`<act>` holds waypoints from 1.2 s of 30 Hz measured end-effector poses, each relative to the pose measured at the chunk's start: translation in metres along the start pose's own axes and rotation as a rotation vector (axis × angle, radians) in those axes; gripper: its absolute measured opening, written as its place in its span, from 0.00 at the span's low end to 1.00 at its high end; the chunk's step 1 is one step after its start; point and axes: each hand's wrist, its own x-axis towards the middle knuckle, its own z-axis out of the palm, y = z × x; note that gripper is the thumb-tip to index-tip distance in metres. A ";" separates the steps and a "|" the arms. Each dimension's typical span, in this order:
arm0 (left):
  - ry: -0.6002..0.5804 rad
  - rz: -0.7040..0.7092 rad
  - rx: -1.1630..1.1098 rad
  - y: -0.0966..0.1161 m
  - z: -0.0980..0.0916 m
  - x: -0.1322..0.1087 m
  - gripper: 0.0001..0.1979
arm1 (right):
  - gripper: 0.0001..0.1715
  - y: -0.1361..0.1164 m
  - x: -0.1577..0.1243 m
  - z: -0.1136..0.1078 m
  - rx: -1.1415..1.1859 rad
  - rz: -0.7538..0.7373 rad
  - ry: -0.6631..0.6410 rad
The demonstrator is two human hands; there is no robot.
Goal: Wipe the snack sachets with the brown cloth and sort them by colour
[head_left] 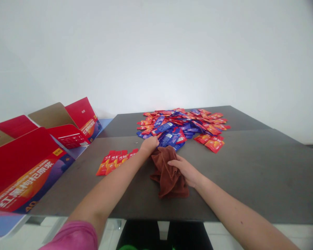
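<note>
Left hand (149,144): fingers curled closed at far tip of brown towel (169,175), grip unclear. Right hand (186,171): fingers open, laid flat on towel's right flank. Towel bunched mid-worktop (240,170) near front edge, long axis running far-to-near. Heap of blue and red sachets (172,129) just beyond, toward back edge; red sachets (116,162) in a row at left

The head camera looks forward and down over a dark table (250,184) from its near edge.

"枸杞原浆" in white on the red flap of a cardboard carton (23,170), yellow "40" below; red sachets' (112,163) print too blurred.
</note>
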 end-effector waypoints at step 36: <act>0.139 0.515 -0.473 0.054 -0.021 -0.151 0.21 | 0.22 -0.006 0.003 -0.008 -0.166 -0.351 0.345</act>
